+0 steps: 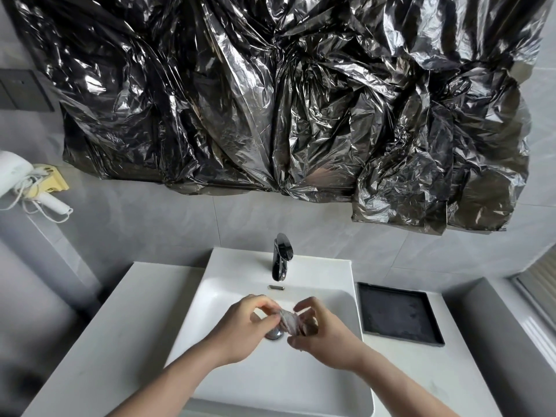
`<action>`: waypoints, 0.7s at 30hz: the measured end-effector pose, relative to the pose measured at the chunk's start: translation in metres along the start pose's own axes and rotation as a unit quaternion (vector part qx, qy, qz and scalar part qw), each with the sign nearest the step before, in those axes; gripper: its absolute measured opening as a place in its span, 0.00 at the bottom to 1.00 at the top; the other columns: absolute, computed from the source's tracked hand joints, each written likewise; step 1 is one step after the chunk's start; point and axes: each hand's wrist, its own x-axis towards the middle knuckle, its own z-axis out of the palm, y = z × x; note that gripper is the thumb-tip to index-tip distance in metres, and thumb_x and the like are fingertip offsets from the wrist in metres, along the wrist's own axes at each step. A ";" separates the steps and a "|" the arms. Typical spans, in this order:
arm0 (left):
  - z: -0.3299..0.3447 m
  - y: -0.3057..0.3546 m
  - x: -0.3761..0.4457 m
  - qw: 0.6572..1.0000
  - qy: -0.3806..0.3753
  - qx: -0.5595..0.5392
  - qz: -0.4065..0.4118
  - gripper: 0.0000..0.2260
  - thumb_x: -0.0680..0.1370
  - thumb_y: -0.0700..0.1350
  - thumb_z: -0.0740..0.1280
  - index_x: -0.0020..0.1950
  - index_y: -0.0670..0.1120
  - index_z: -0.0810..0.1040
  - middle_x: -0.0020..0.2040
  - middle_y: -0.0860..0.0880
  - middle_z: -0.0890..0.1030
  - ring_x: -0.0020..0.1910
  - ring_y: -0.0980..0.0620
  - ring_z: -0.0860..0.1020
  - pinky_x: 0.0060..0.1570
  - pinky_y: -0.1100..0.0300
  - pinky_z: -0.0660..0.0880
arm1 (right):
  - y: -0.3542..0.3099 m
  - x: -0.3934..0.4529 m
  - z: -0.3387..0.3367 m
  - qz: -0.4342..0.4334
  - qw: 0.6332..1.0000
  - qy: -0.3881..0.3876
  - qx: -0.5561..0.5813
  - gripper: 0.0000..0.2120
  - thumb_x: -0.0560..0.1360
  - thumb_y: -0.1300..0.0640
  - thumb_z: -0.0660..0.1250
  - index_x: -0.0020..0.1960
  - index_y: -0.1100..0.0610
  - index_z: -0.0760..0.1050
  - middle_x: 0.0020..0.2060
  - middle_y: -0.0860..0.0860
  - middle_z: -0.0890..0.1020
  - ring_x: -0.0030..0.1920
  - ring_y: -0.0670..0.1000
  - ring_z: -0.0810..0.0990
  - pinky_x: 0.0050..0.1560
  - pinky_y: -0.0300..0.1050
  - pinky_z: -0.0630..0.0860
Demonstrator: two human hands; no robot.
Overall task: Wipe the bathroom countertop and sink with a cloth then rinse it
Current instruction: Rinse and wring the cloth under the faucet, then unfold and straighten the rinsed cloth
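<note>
A white rectangular sink (228,368) is set into a pale countertop (99,341). Both my hands hover over the basin, above the chrome drain (274,334). Between them is a small crumpled grey cloth (290,322). My left hand (243,329) pinches its left end with the fingertips. My right hand (319,332) holds the bunched right part. A dark chrome faucet (281,257) stands at the back of the sink, with no water visibly running.
A black square tray (400,314) lies on the countertop right of the sink. Crinkled black plastic sheeting (285,100) covers the wall above. A white hair dryer (18,173) with its cord hangs at the left wall. A window frame (538,293) is at the right.
</note>
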 end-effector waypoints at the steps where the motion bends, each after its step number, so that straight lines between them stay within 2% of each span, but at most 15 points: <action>1: -0.001 -0.005 -0.007 1.000 0.010 0.008 0.008 0.02 0.80 0.48 0.68 0.50 0.53 0.81 0.53 0.58 0.79 0.43 0.60 0.80 0.41 0.65 0.75 | 0.002 -0.011 0.003 0.005 0.999 -0.003 0.037 0.19 0.73 0.60 0.77 0.58 0.55 0.72 0.43 0.49 0.81 0.35 0.43 0.75 0.38 0.39 0.74; 4: -0.001 -0.011 -0.029 0.999 0.021 0.003 0.027 0.03 0.80 0.43 0.68 0.50 0.51 0.78 0.56 0.58 0.80 0.52 0.59 0.81 0.48 0.61 0.77 | 0.009 -0.040 0.012 0.006 0.994 -0.016 0.104 0.11 0.79 0.56 0.73 0.55 0.61 0.76 0.36 0.43 0.80 0.34 0.45 0.73 0.37 0.38 0.71; 7: 0.004 -0.012 -0.048 0.998 0.002 -0.056 0.015 0.02 0.80 0.40 0.68 0.49 0.46 0.76 0.57 0.56 0.83 0.53 0.57 0.82 0.50 0.60 0.78 | 0.011 -0.063 0.023 -0.010 0.993 0.001 0.116 0.14 0.85 0.50 0.65 0.54 0.62 0.80 0.42 0.52 0.87 0.35 0.47 0.75 0.39 0.40 0.74; 9: 0.008 -0.009 -0.061 0.995 -0.020 -0.095 -0.001 0.03 0.80 0.39 0.68 0.49 0.42 0.74 0.53 0.51 0.85 0.51 0.53 0.83 0.52 0.54 0.78 | 0.010 -0.075 0.030 -0.007 0.990 0.024 0.136 0.17 0.86 0.51 0.60 0.49 0.61 0.81 0.42 0.56 0.86 0.35 0.45 0.77 0.38 0.35 0.73; 11: 0.011 -0.008 -0.070 0.994 -0.022 -0.104 -0.004 0.05 0.79 0.40 0.68 0.48 0.42 0.73 0.46 0.49 0.86 0.49 0.48 0.82 0.53 0.47 0.78 | 0.006 -0.086 0.036 0.005 0.987 0.043 0.157 0.20 0.86 0.51 0.58 0.42 0.58 0.80 0.35 0.53 0.83 0.34 0.43 0.75 0.37 0.31 0.70; 13: 0.014 -0.008 -0.078 0.996 -0.012 -0.093 0.005 0.06 0.79 0.40 0.69 0.47 0.42 0.73 0.42 0.51 0.85 0.45 0.50 0.80 0.47 0.51 0.78 | 0.004 -0.093 0.039 0.010 0.984 0.054 0.170 0.23 0.87 0.51 0.56 0.38 0.57 0.78 0.31 0.48 0.80 0.32 0.42 0.73 0.37 0.30 0.68; 16: 0.019 -0.007 -0.087 0.997 0.006 -0.073 0.034 0.06 0.78 0.40 0.70 0.45 0.45 0.73 0.43 0.51 0.84 0.45 0.49 0.79 0.43 0.56 0.75 | 0.007 -0.101 0.043 0.005 0.978 0.071 0.196 0.23 0.87 0.53 0.57 0.37 0.60 0.78 0.28 0.45 0.78 0.31 0.41 0.71 0.37 0.29 0.68; 19: 0.021 -0.013 -0.091 0.997 0.036 -0.057 0.049 0.10 0.76 0.34 0.69 0.42 0.48 0.74 0.43 0.49 0.79 0.46 0.52 0.79 0.48 0.59 0.77 | 0.013 -0.107 0.046 -0.018 0.978 0.073 0.194 0.19 0.87 0.55 0.60 0.42 0.62 0.81 0.33 0.48 0.80 0.35 0.46 0.70 0.39 0.38 0.68; 21: 0.020 -0.015 -0.094 0.997 0.031 -0.048 0.044 0.12 0.74 0.32 0.67 0.45 0.50 0.76 0.44 0.50 0.80 0.47 0.52 0.79 0.50 0.59 0.78 | 0.018 -0.109 0.046 -0.026 0.975 0.075 0.207 0.15 0.86 0.58 0.62 0.45 0.61 0.82 0.36 0.55 0.84 0.36 0.50 0.73 0.39 0.45 0.70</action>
